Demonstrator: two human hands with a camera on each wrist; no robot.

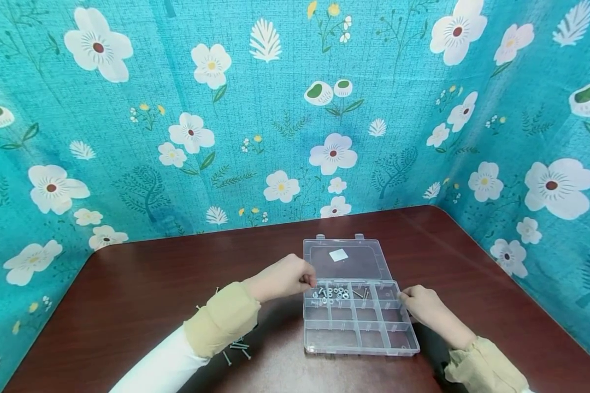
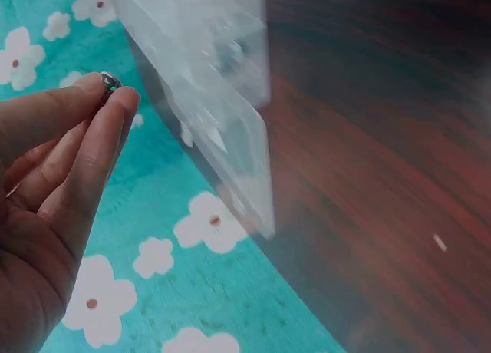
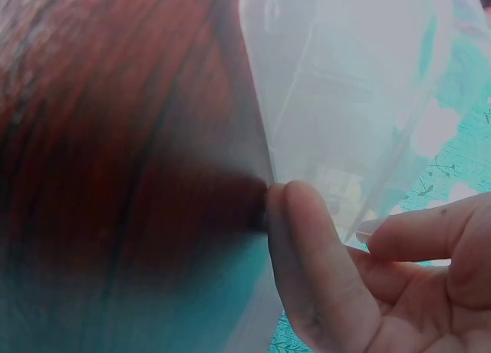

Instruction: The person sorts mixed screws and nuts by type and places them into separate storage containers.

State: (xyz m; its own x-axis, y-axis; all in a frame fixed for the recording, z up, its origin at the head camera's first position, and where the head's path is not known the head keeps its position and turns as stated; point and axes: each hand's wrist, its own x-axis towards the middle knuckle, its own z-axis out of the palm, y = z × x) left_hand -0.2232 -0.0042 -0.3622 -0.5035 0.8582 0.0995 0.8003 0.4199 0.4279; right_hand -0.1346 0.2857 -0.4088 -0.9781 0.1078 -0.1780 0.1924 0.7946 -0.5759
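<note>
A clear plastic compartment box [image 1: 369,326] lies on the table with its lid [image 1: 346,261] folded back toward the wall. Over the upper left corner of the box is my left hand [image 1: 292,275]. Its thumb and fingertips pinch a small, round, shiny metal piece [image 2: 111,81], mostly hidden between them. My right hand [image 1: 425,305] holds the right side of the box, thumb and fingers gripping its edge in the right wrist view. In the back row of compartments are nuts and washers [image 1: 341,293] and, farther right, a few screws [image 1: 361,293].
Several loose screws [image 1: 238,346] lie on the dark wooden table [image 1: 177,284], left of the box and partly behind my left forearm. A white label [image 1: 338,255] sits on the lid. Flowered blue cloth [image 1: 246,109] hangs behind the table and along its sides.
</note>
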